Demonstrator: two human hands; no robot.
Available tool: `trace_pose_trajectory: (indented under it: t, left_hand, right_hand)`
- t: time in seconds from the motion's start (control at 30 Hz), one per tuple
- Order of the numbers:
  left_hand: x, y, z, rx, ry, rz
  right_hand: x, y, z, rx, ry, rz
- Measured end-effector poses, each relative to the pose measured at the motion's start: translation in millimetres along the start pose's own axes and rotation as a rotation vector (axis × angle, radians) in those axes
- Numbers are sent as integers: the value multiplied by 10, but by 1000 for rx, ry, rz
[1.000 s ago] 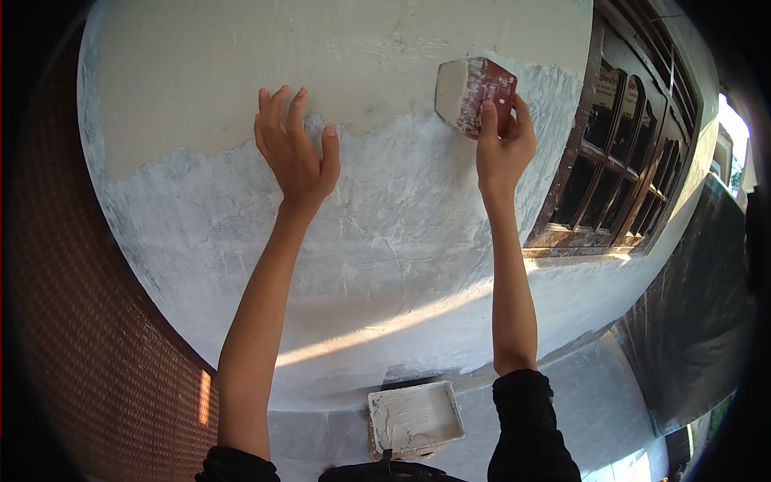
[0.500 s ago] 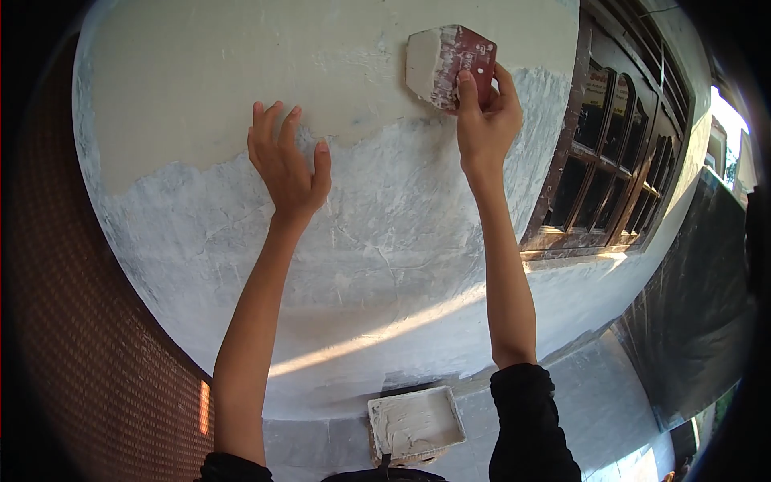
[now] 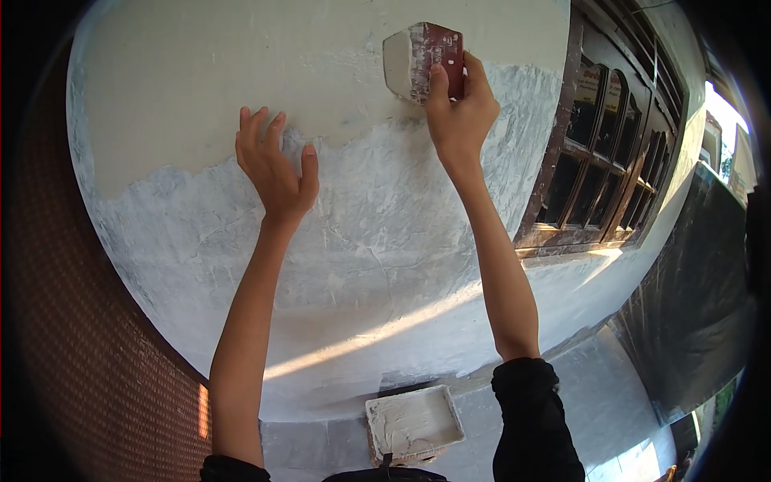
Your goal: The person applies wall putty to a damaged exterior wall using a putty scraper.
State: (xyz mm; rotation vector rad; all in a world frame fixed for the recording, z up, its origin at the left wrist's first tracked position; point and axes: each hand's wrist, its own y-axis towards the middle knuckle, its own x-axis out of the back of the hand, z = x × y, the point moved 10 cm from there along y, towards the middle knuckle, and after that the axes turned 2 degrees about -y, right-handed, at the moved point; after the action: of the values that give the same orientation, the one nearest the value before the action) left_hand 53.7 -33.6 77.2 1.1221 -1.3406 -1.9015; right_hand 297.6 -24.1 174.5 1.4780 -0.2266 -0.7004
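My right hand grips a dark red putty scraper, thumb on its face and fingers behind. Pale putty coats the scraper's left part, and it lies close against the upper wall. My left hand is raised by the wall with fingers spread and nothing in it. The wall has a smooth cream layer of putty on top and rough, grey-white plaster below a ragged border. Both hands are near that border.
On the grey tiled floor below stands a rectangular tray with putty inside. A brown wooden window is set in the wall at right. Woven brown matting lines the left, and a dark sheet hangs at far right.
My right hand has moved left across the upper wall with the scraper still in its grip. My left hand appears slightly lower and further left, its fingers still spread.
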Motion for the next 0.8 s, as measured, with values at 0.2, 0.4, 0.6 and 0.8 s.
trace_pose_trajectory:
  t: [0.2,0.4,0.6,0.8]
  left_hand:
    - [8,-34,1,9,3,10]
    - [5,-19,11,0,-15,-7]
    - [29,-10,8,-12,-8,-22]
    - [30,-28,1,-18,-33,-33]
  right_hand:
    - [662,189,-381,-158,-10,-126]
    - [56,-200,-33,-130,83,73]
    - [501,-217,-545,-305,291,-80]
    - [191,-351,-399,-201,134,101]
